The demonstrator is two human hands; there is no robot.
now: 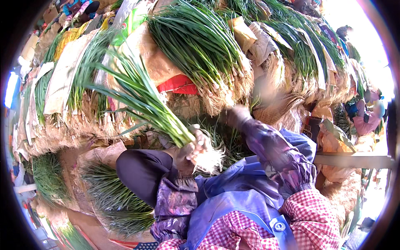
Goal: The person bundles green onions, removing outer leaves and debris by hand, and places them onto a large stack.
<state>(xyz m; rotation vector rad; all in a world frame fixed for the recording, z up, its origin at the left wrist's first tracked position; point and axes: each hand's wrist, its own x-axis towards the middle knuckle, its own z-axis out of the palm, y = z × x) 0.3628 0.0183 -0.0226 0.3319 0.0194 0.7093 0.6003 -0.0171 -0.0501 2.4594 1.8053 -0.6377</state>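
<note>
My left hand (193, 148), in front of my lap, is closed round the lower stems of a bunch of green garlic (160, 110). Its long leaves fan out to the far left, slightly blurred at the tips. The pale stringy roots (210, 160) stick out below the fist. My right hand (238, 116) is near the root ends of a large heap of green garlic (200, 46). Motion smears its fingers, so their grip does not show. Loose green leaves (223, 135) lie in the shaded gap between both hands.
More green garlic (298, 50) is stacked in a long row ahead, roots toward me, with brown paper sheets (68, 71) between. A dark green pile (116, 196) lies beside my left knee (141, 171). A flat bar (354, 161) juts in at right. Another person (367, 116) is at far right.
</note>
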